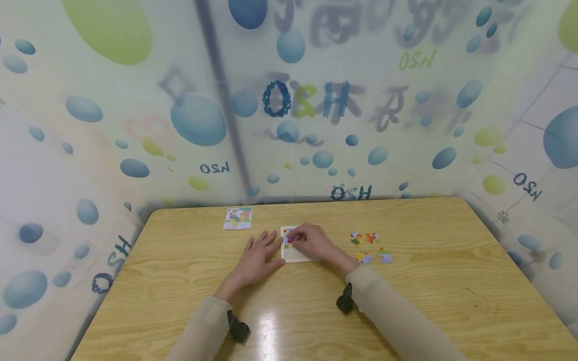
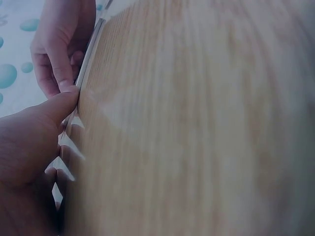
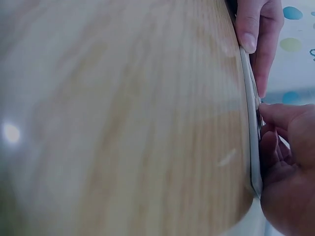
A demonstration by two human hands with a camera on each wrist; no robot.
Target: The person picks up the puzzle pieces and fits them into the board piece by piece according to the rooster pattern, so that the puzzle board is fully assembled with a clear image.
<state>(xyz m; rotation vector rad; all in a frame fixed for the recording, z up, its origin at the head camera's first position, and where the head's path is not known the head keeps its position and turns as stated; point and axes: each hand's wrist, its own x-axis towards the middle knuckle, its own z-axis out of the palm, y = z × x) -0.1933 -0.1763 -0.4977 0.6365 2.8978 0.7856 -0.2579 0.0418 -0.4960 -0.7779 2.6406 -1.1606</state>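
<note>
We cannot see much of the white jigsaw tray (image 1: 292, 255), just below the frame's centre: the right hand (image 1: 313, 242) covers part, curled fingers pinching a mostly hidden purple jigsaw piece (image 1: 291, 239). The left hand (image 1: 256, 259), fingers spread, touches its left edge.

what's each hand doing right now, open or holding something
Left hand: open, fingers spread, touching the edge of the puzzle tray.
Right hand: closed, fingers apparently pinching a puzzle piece at the puzzle tray.
</note>
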